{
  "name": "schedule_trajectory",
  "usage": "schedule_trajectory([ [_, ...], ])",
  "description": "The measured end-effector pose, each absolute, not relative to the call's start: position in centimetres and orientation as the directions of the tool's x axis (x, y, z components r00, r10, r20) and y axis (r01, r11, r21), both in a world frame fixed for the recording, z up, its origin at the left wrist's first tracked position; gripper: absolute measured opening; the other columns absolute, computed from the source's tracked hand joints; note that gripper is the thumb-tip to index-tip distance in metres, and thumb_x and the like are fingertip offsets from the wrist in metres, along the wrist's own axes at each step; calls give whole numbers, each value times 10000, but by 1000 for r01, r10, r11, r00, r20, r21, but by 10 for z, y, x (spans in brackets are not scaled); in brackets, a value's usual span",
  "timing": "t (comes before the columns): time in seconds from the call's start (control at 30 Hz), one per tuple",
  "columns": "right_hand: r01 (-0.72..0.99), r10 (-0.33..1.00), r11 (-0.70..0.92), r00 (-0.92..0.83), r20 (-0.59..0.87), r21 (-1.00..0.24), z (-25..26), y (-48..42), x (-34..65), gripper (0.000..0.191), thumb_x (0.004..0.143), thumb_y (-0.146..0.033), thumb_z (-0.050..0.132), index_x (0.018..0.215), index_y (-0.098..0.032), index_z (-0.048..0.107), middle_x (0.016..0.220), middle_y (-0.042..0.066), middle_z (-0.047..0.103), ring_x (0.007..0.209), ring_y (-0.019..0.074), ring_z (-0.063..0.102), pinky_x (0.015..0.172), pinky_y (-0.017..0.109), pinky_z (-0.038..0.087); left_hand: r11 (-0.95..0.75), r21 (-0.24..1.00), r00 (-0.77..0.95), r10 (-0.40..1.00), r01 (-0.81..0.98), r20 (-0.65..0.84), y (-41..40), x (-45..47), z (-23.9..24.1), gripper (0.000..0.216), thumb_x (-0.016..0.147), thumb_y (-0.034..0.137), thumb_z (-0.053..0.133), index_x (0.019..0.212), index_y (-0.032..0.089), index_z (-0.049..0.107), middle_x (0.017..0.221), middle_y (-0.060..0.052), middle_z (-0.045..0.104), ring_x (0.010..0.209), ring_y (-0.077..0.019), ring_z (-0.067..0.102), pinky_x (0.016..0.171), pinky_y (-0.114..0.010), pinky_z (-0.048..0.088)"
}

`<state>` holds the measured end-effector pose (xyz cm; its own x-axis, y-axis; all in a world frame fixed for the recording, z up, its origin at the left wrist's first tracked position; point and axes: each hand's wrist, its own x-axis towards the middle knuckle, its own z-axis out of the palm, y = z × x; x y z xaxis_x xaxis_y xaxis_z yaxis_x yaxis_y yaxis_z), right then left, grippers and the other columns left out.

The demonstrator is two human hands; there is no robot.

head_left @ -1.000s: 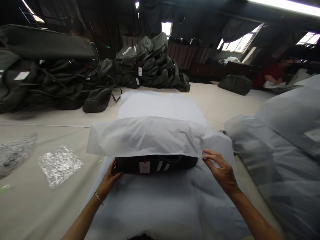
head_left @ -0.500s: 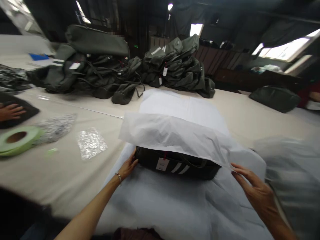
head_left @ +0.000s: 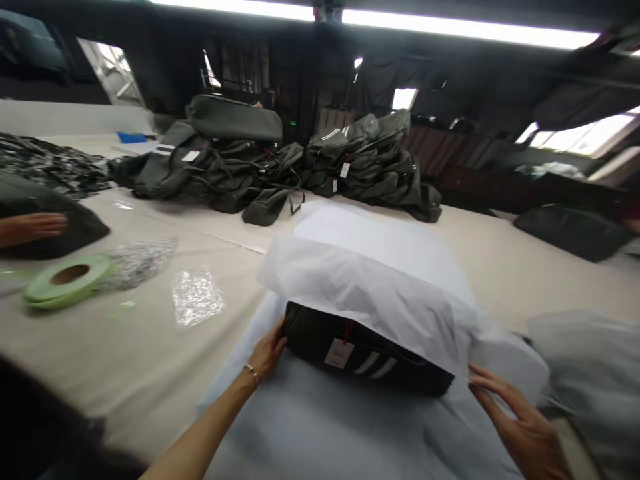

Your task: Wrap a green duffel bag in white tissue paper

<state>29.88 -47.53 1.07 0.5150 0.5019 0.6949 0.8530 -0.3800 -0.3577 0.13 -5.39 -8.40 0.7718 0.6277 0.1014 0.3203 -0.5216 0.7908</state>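
Note:
A dark duffel bag (head_left: 410, 375) with two white stripes and a white tag (head_left: 339, 353) on a red cord lies in front of me. Its upper part is hidden under a thin, translucent white sheet (head_left: 350, 267), which spreads over the table behind it, with more white sheeting below the bag. At the bag's left end, my left hand (head_left: 267, 352) is closed on its edge, some fingertips hidden behind it. To the right of the bag, my right hand (head_left: 515, 417) pinches the sheet's edge between thumb and fingers.
Dark bags are heaped at the back (head_left: 220, 167). To the left are a green tape roll (head_left: 95, 272), a clear plastic packet (head_left: 197, 297) and another person's hand (head_left: 35, 228) on a dark bag. Plastic-covered goods (head_left: 595, 373) lie at right, a single dark bag (head_left: 570, 230) beyond.
The view has tilted up and turned left, so things appear lower and farther right. Both my hands keep their holds on the bag and sheet. The other person's hand has shifted on its bag.

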Motion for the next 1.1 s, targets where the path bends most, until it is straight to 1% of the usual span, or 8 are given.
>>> schedule_trajectory([
  [0.13, 895, 540, -367, 427, 726, -253, 19, -471, 287, 228, 911, -446, 577, 935, -249, 689, 1089, 51, 698, 960, 218, 681, 857, 351, 576, -523, 763, 736, 670, 380, 93, -49, 10, -83, 588, 925, 351, 362, 1496, 230, 294, 1399, -92, 540, 1279, -332, 509, 1052, -524, 426],
  [0.43, 926, 511, -353, 307, 803, -129, 31, -468, 281, 181, 926, -383, 560, 964, -247, 673, 1094, 65, 690, 978, 240, 674, 860, 386, 583, -627, 587, 734, 674, 512, 80, -48, 22, -79, 574, 948, 247, 324, 1513, 305, 242, 1483, -98, 441, 1131, -327, 622, 864, -451, 526],
  [0.53, 947, 507, -318, 218, 834, -54, 32, -468, 285, 158, 923, -359, 563, 973, -250, 665, 1082, 57, 697, 974, 236, 676, 850, 371, 583, -638, 581, 742, 665, 506, 84, -47, 19, -77, 608, 928, 206, 369, 1515, 281, 232, 1401, -129, 524, 1029, -300, 671, 855, -431, 538],
  [0.63, 960, 535, -274, 96, 840, 64, 33, -474, 292, 160, 920, -348, 554, 996, -253, 658, 1114, 40, 692, 998, 230, 673, 846, 354, 578, -720, 525, 709, 649, 453, 278, -45, -1, -54, 671, 923, 215, 434, 1527, 254, 144, 1360, -150, 536, 1005, -268, 676, 874, -408, 549],
  [0.73, 956, 563, -246, 10, 827, 157, 32, -482, 297, 194, 916, -372, 542, 1022, -252, 651, 1165, 31, 676, 1025, 224, 666, 841, 334, 569, -887, 191, 534, 412, 421, 738, -53, -24, 3, 701, 942, 256, 496, 1525, 293, 107, 1354, -156, 522, 1226, -328, 545, 996, -527, 472],
  [0.8, 960, 558, -244, 24, 830, 137, 30, -483, 297, 197, 916, -376, 537, 1025, -249, 640, 1210, 36, 656, 1072, 231, 647, 893, 345, 547, -917, -47, 494, 170, 397, 853, -67, -26, 51, 755, 922, 218, 563, 1526, 299, 116, 1382, -146, 504, 1369, -340, 383, 1112, -593, 328],
  [0.97, 968, 576, -237, 74, 814, 79, 29, -478, 292, 160, 925, -326, 506, 1017, -244, 609, 1307, 45, 600, 1187, 246, 582, 990, 379, 490, -897, -411, 753, -155, 164, 639, -91, 23, 126, 605, 929, 68, 449, 1478, 281, 308, 1472, -92, 436, 1434, -290, 268, 1190, -585, 129],
  [1.1, 964, 632, -219, 22, 775, 151, 27, -479, 297, 147, 917, -289, 500, 1006, -238, 605, 1341, 47, 577, 1230, 254, 551, 993, 378, 489, -903, -427, 805, -221, 44, 550, -90, 44, 128, 281, 964, 83, 404, 1144, 175, 600, 955, -66, 652, 1021, -229, 590, 1043, -466, 403],
])
